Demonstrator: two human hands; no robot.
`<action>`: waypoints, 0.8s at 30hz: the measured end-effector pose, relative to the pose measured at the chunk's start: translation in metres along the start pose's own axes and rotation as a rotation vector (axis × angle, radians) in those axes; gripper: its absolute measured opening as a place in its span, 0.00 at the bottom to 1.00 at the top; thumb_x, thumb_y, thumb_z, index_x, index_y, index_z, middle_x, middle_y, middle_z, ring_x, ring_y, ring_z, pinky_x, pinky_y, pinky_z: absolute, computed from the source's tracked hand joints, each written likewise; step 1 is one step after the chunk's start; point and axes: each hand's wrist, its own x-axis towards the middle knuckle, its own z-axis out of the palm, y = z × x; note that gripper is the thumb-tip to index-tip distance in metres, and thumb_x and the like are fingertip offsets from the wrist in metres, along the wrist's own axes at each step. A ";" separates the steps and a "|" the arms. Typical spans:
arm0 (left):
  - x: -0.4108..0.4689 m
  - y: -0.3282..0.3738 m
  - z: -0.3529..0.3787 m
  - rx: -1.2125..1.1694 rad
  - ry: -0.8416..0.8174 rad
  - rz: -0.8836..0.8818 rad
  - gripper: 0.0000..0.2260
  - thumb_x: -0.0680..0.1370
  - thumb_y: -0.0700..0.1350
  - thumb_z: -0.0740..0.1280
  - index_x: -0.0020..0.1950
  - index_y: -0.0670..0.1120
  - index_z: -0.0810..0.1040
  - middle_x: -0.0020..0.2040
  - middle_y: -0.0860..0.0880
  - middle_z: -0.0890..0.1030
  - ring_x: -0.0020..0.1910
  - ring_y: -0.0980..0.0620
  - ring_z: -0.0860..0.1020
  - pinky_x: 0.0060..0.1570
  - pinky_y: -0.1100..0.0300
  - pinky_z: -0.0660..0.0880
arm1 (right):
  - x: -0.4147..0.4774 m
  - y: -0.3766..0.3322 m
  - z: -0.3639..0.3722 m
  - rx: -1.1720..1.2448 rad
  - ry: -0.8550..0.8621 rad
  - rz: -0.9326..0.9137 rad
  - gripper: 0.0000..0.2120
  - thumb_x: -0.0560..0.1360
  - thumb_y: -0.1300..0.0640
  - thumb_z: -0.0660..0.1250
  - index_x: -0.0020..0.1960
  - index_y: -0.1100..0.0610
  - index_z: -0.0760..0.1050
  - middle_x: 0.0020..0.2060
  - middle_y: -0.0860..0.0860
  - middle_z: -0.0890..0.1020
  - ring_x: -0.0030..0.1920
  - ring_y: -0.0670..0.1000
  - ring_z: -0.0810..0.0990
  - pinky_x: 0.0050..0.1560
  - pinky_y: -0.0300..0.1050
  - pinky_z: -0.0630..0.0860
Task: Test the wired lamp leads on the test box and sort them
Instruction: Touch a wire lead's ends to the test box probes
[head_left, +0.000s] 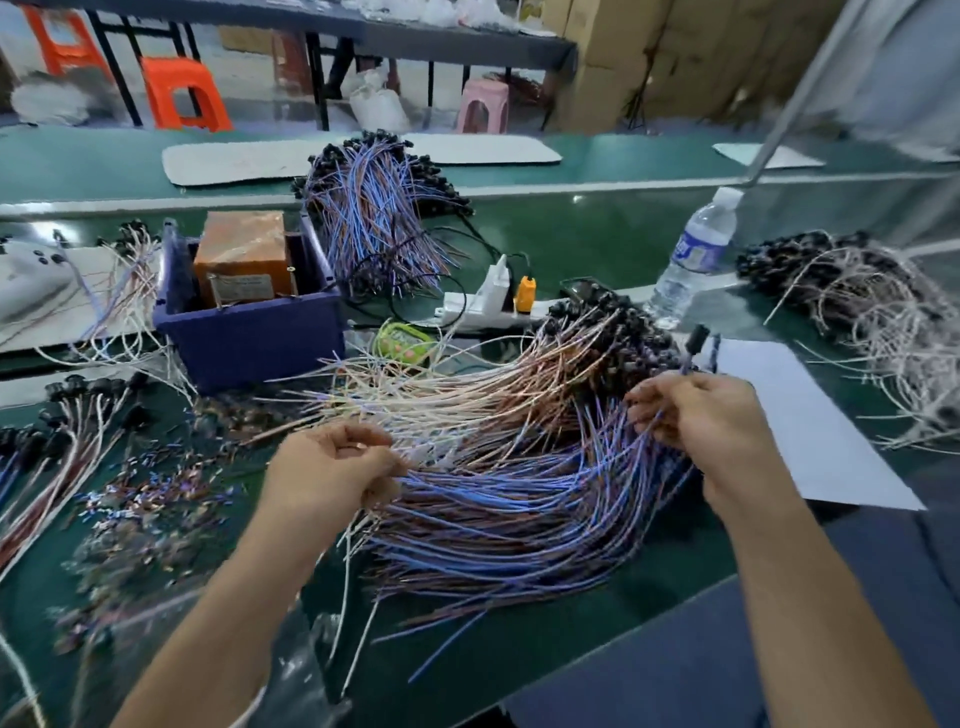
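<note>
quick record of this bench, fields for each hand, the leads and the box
left hand: pinches wire ends of the big pile of blue, brown and white lamp leads
right hand: holds one blue-wired lead with a black socket, socket up
box: orange box inside dark blue plastic bin, left of pile
bottle: clear plastic water bottle, upright

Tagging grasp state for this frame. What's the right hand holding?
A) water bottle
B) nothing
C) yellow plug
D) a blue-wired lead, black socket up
D: the right hand pinches a blue-wired lead, whose black socket sticks up above the fingers. The left hand grips wire ends of the pile.
</note>
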 end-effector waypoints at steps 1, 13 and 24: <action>-0.002 -0.002 0.004 0.041 0.001 0.008 0.07 0.77 0.31 0.71 0.52 0.40 0.81 0.34 0.42 0.86 0.27 0.51 0.82 0.25 0.61 0.77 | 0.000 0.002 -0.003 -0.037 -0.003 0.003 0.19 0.81 0.57 0.64 0.35 0.52 0.86 0.34 0.53 0.87 0.34 0.50 0.85 0.33 0.41 0.77; -0.014 0.001 0.030 0.749 -0.118 0.489 0.14 0.69 0.58 0.79 0.52 0.65 0.84 0.54 0.72 0.78 0.59 0.60 0.74 0.59 0.57 0.70 | 0.002 0.003 -0.002 -0.518 -0.151 -0.024 0.16 0.81 0.59 0.64 0.37 0.63 0.81 0.26 0.53 0.84 0.27 0.50 0.84 0.29 0.40 0.80; 0.004 -0.012 0.058 0.950 -0.282 0.501 0.10 0.72 0.56 0.79 0.53 0.61 0.87 0.42 0.63 0.81 0.39 0.64 0.78 0.45 0.60 0.78 | -0.002 0.002 0.016 -1.006 0.213 -0.322 0.27 0.78 0.36 0.66 0.31 0.56 0.74 0.24 0.50 0.72 0.26 0.54 0.70 0.35 0.45 0.66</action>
